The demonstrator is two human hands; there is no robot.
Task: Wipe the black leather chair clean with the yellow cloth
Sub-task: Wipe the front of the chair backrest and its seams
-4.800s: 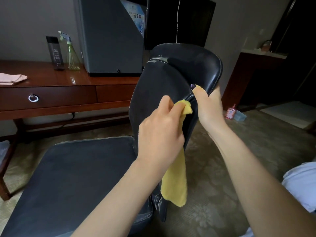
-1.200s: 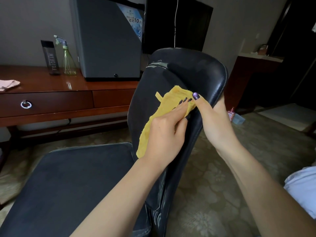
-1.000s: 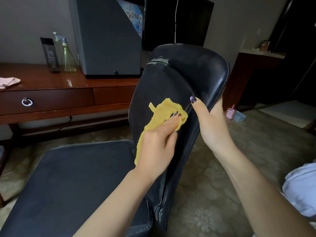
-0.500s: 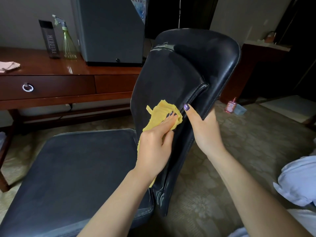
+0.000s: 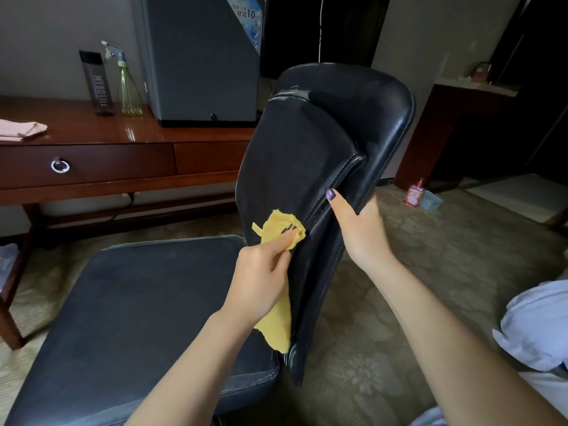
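The black leather chair fills the middle: its backrest [image 5: 295,155] stands upright and its flat seat [image 5: 147,305] lies to the lower left. My left hand [image 5: 261,272] presses the yellow cloth [image 5: 278,229] with straight fingers against the lower front of the backrest, close to the side seam. The rest of the cloth hangs down below my palm. My right hand [image 5: 356,229] grips the backrest's right edge, thumb on the front and fingers hidden behind.
A dark wooden desk [image 5: 123,155] stands behind the chair, carrying a grey box [image 5: 199,56], a spray bottle [image 5: 127,81], a dark bottle [image 5: 96,83] and a folded pink cloth [image 5: 21,129]. A small pink bottle [image 5: 415,192] stands on the carpet at right.
My left hand has slid the yellow cloth down the backrest from near the upper seam to its lower part. My right hand has shifted down the right edge too.
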